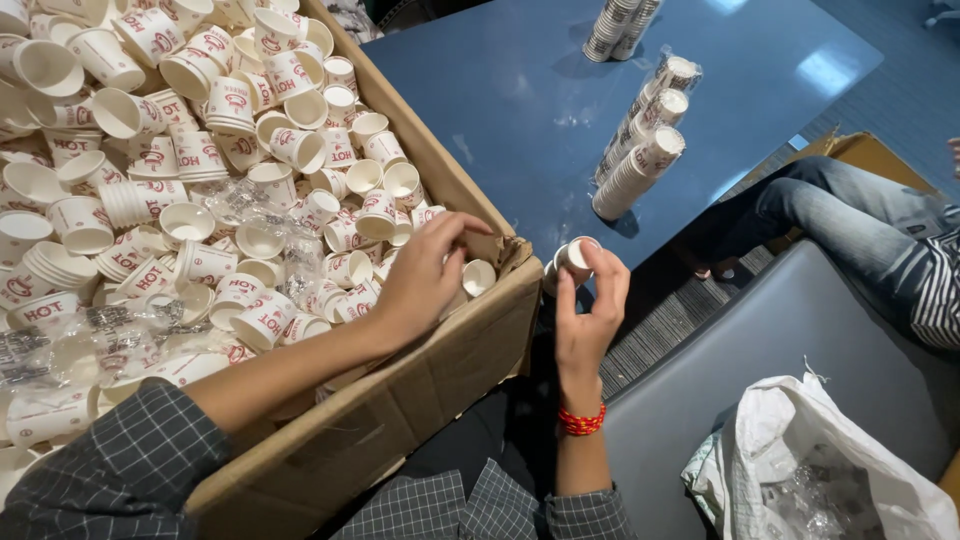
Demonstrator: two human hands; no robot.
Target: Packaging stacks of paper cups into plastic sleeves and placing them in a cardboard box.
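Here, a short stack of small white paper cups [573, 257] sits upright in the right hand [590, 315], just off the corner of the cardboard box [420, 400] and in front of the blue table [520, 110]; the fingers curl round the stack from both sides, thumb on the left, palm turned toward the camera, wrist straight and raised, a red beaded bracelet [581, 421] round it; the left hand [425, 280] reaches into the box from the lower left, forearm slanting up across the box wall, fingers bent down and pinched narrow among the loose cups [200, 170], fingertips near one open cup [478, 277] by the box rim; whether it grips a cup I cannot tell; both sleeves are dark checked cloth; on the table lie three long sleeves of stacked cups [640, 150] in clear wrap; another person's legs in jeans [840, 215] show at the right; a white plastic bag [810, 460] rests on a grey seat [760, 350].
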